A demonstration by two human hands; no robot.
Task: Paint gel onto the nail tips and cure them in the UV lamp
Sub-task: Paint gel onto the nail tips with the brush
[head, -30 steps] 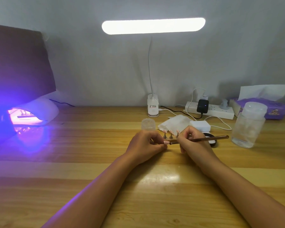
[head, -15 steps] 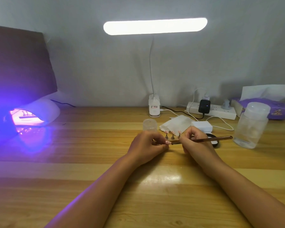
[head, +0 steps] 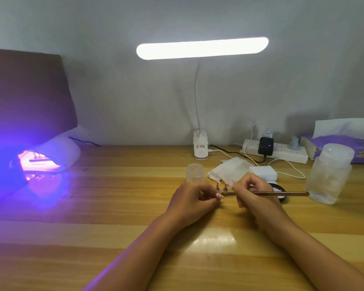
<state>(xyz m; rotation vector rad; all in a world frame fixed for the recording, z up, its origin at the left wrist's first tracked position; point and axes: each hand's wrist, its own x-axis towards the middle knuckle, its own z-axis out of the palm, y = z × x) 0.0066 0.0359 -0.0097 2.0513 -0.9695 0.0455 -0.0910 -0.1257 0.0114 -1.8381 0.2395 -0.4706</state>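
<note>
- My left hand (head: pixel 194 201) has its fingers curled in, pinching one pink nail tip (head: pixel 220 196) that sticks out toward the right.
- My right hand (head: pixel 254 196) grips the brush (head: pixel 282 193) like a pen. The handle runs out to the right and the bristle end meets that held tip.
- Over the last second almost nothing has changed. Both hands keep the same pose and the brush is still on the same tip. Only the view has tilted, so everything sits lower in the frame.
- I read that as a stroke still in progress. This tip is not ready for curing yet.
- Just behind my hands, three more nail tips on little stands (head: pixel 225 182) wait on the worktop (head: pixel 114 206), well apart from the lamp.
- Near them are a small clear cup (head: pixel 195 172), white wipes (head: pixel 229 171), a white block (head: pixel 263 172) and a dark round pot (head: pixel 280 190), partly hidden by the brush.
- The UV lamp (head: pixel 59 152) glows violet at the far left. Something like a holder bar lies inside, but it is too blurred to be sure.
- At the right stand a capped clear jar (head: pixel 329 175), a purple tissue box (head: pixel 345 143) and a power strip (head: pixel 282 151).
- For writing, the desk lamp's clip base (head: pixel 200 152) has a small red label, and the tissue box carries a gold print. Neither is legible to me.
</note>
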